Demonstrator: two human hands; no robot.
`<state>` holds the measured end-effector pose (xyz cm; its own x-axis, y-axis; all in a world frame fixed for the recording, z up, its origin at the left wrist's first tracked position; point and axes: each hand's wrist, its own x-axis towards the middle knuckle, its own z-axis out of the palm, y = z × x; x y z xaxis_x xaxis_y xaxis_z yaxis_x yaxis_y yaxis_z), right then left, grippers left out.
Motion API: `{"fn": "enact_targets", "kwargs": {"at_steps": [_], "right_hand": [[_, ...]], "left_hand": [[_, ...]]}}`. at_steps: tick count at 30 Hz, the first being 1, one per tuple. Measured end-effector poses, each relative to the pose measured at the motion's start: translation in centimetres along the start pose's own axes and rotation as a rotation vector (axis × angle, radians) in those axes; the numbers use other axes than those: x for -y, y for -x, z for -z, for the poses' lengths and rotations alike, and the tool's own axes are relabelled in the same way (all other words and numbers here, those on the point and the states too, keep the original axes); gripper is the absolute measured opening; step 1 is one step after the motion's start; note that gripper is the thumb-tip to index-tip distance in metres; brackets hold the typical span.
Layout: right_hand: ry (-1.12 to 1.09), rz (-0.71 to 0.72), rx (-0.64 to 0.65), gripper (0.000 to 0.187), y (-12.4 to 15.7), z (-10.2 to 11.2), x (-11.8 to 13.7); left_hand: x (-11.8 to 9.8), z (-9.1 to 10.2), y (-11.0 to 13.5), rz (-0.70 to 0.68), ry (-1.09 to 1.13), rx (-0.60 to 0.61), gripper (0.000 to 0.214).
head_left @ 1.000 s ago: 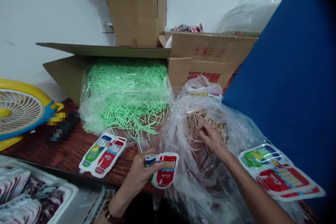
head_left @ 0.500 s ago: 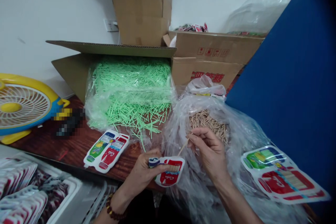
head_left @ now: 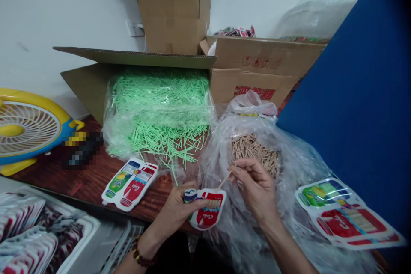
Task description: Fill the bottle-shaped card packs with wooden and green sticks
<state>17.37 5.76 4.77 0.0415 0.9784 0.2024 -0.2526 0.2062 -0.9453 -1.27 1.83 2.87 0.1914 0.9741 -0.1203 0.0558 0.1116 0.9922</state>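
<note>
Low at the centre, my left hand (head_left: pixel 180 205) grips a bottle-printed packet (head_left: pixel 210 216) with a red cola picture and a row of tan sticks showing in its window. A single thin tan stick (head_left: pixel 224 180) is pinched between the thumb and fingertips of my right hand (head_left: pixel 255 186); its lower end meets the packet's top edge. Just behind that hand, a clear plastic bag (head_left: pixel 221 145) holds a heap of tan sticks (head_left: pixel 253 152). Similar printed packets (head_left: pixel 130 184) lie on the table to the left, and more packets (head_left: pixel 349 218) rest on the plastic at the right.
Green sticks (head_left: pixel 163 98) spill from a bag in an open carton (head_left: pixel 83 85). A yellow and blue fan (head_left: pixel 28 128) stands at left. Packets fill a white bin (head_left: pixel 86 239) at lower left. Closed cartons (head_left: pixel 173 13) stand behind; a blue panel (head_left: pixel 359 94) borders the right.
Hardly anything differs. The packet in my left hand has turned slightly and shifted a little, while my right hand keeps the stick at its top edge.
</note>
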Motion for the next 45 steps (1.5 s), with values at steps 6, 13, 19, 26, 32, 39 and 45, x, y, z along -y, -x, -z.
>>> {"fn": "enact_targets", "kwargs": {"at_steps": [6, 13, 19, 26, 32, 39, 45], "right_hand": [[-0.008, 0.021, -0.026, 0.006, 0.0, 0.1, -0.3], [0.003, 0.023, -0.018, 0.006, -0.1, 0.1, -0.6], [0.006, 0.021, -0.040, 0.007, -0.3, 0.4, -0.7], [-0.023, -0.016, -0.025, 0.008, -0.2, 0.8, -1.3], [0.019, -0.017, -0.054, 0.009, -0.4, 1.5, -1.5], [-0.006, -0.089, 0.000, 0.008, -0.2, 0.8, -1.5], [0.184, -0.148, 0.186, 0.011, 0.1, 0.1, -1.8]], "left_hand": [[0.4, -0.1, -0.1, 0.046, 0.045, 0.032, 0.028], [0.1, 0.0, -0.1, 0.007, 0.014, 0.037, 0.025], [-0.7, -0.3, -0.1, 0.048, 0.045, 0.042, 0.030], [-0.5, -0.4, -0.2, 0.065, 0.068, 0.023, 0.025], [-0.4, -0.1, -0.3, 0.073, 0.093, 0.029, 0.024], [-0.6, -0.5, -0.4, 0.087, 0.127, 0.066, 0.023], [0.4, -0.3, -0.7, 0.098, 0.226, 0.088, 0.023]]}}
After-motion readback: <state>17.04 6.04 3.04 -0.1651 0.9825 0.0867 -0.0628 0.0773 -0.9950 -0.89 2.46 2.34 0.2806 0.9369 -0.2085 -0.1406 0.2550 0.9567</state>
